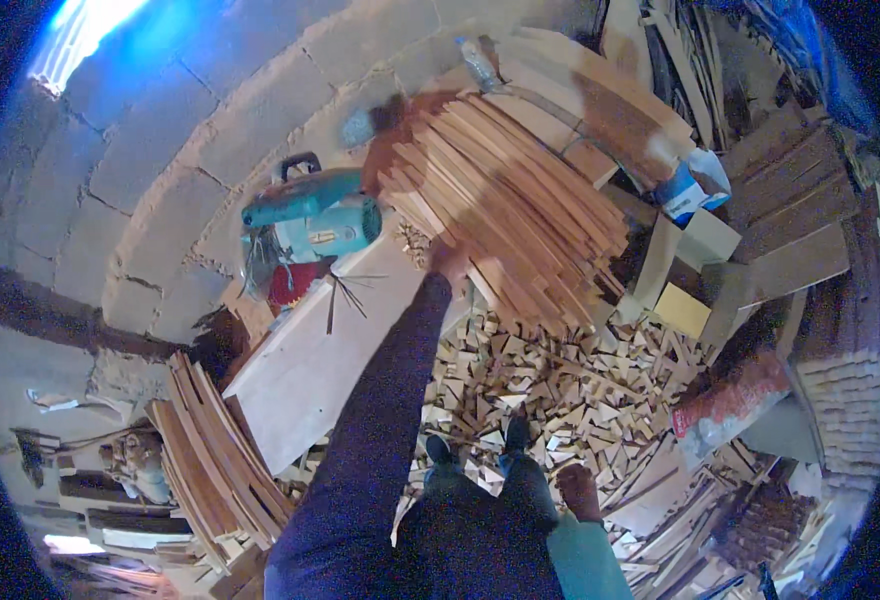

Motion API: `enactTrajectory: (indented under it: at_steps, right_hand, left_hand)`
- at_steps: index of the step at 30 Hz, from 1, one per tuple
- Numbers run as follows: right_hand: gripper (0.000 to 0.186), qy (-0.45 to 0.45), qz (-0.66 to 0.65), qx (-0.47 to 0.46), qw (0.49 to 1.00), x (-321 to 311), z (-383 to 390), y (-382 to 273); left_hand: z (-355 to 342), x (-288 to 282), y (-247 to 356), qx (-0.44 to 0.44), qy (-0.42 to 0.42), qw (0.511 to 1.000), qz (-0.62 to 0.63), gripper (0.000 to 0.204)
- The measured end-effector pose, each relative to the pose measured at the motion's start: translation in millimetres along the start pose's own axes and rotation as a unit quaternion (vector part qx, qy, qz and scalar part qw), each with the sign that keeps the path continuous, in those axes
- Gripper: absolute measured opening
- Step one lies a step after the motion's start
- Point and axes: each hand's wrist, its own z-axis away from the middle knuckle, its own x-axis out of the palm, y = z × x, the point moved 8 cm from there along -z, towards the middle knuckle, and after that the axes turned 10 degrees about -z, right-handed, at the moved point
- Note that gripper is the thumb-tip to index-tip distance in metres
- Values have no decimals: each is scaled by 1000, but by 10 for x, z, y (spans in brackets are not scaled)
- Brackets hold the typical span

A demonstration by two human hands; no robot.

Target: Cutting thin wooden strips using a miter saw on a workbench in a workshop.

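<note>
My left arm stretches far forward, and my left hand (448, 262) is at the near end of a big stack of thin wooden strips (530, 200). Its fingers are blurred against the wood, so their grip is unclear. Left of it stands a teal power saw (325, 228) at the far end of a pale board (310, 375). Several thin dark sticks (340, 292) lie on that board. Down beside my right leg hangs my right hand (578, 490), its fingers curled closed. Whatever it may hold is hidden.
Small wooden offcuts (550, 390) cover the floor around my feet. Long curved-looking boards (215, 450) lean at the left. Cardboard boxes (708, 240), a blue-and-white carton (685, 190) and a red-and-white sack (735, 405) are at the right. A block wall (190, 210) rises behind the saw.
</note>
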Motion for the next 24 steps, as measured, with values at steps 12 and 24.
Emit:
enactTrajectory:
  at_steps: [12, 24]
  right_hand:
    - [12, -38, 11, 24, 999, 140, -55, 69]
    - [19, -255, -44, -5, 966, 1458, -976, -629]
  left_hand:
    - [644, -193, 39, 70, -20, 995, 62, 17]
    - [5202, -2219, -349, -59, 227, 846, -479, 34]
